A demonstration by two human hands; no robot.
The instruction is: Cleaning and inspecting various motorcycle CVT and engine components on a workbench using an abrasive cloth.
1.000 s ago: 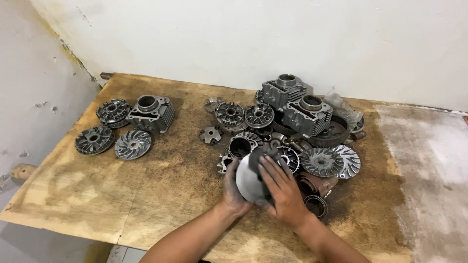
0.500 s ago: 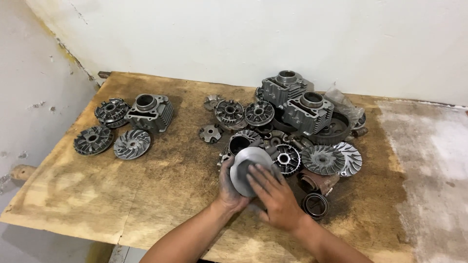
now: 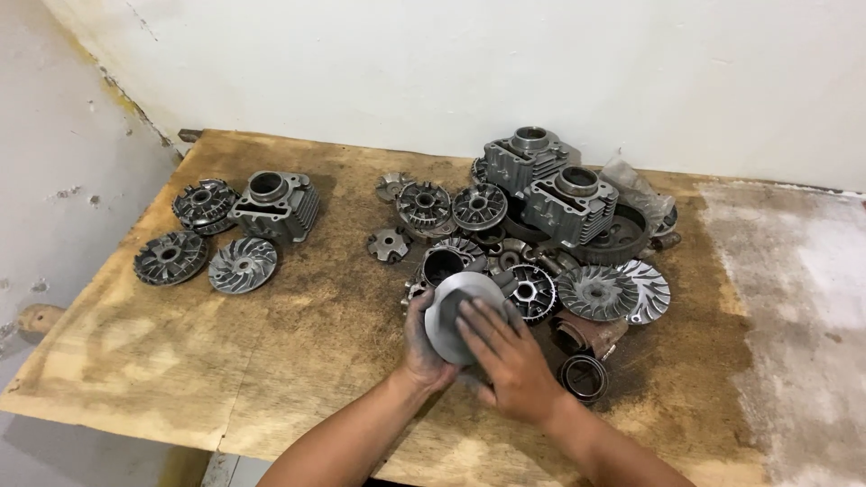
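A round grey metal disc (image 3: 458, 302) stands tilted near the front of a wooden board (image 3: 307, 325). My left hand (image 3: 420, 343) grips its left edge and underside. My right hand (image 3: 510, 356) lies flat over its face, fingers spread toward the upper left. Just behind the disc lies a heap of metal engine parts: finned pulley discs (image 3: 595, 291), a dark ring-shaped part (image 3: 442, 264) and two finned cylinder blocks (image 3: 568, 200).
A second group sits at the board's left: one cylinder block (image 3: 273, 205) and three finned discs (image 3: 242, 265). A black ring (image 3: 584, 375) lies right of my right wrist. White wall behind; stained grey surface (image 3: 803, 316) at right.
Both hands have tipped the disc up and back toward the heap; my right hand slid from its rim onto its face. The camera view has shifted slightly.
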